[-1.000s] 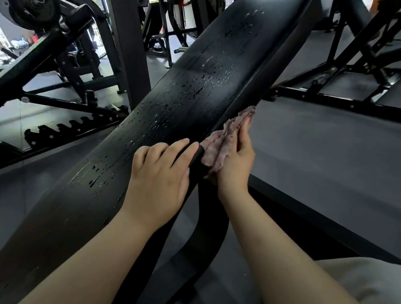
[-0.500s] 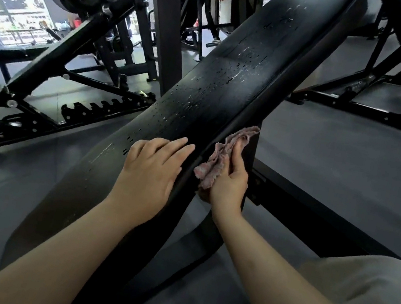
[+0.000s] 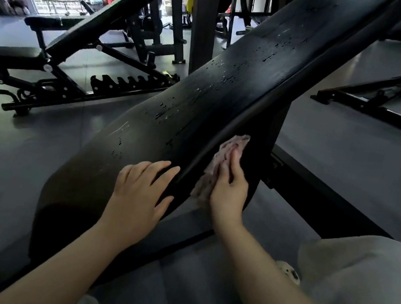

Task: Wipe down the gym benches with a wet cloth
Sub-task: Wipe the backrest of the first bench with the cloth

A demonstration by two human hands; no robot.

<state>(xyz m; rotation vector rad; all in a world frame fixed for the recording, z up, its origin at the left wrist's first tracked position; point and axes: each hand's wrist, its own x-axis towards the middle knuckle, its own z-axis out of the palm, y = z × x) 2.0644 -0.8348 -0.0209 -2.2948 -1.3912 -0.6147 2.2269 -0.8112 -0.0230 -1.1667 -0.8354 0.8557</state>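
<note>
Grey rubber flooring (image 3: 351,161) runs under racks and a second adjustable bench (image 3: 62,36) off to the left. Up close, the inclined bench pad (image 3: 202,104) slants upward, black and cracked on top. Her left hand (image 3: 139,192) lies flat on the pad with fingers straight, holding nothing. Her right hand (image 3: 230,191) presses the pinkish cloth (image 3: 222,158) against the pad's right side edge, fingers extended over it. That cloth looks soft, light and limp, best bunched under the palm. I'd say the side edge is narrow, with the frame post close behind; open floor lies to the right.
</note>
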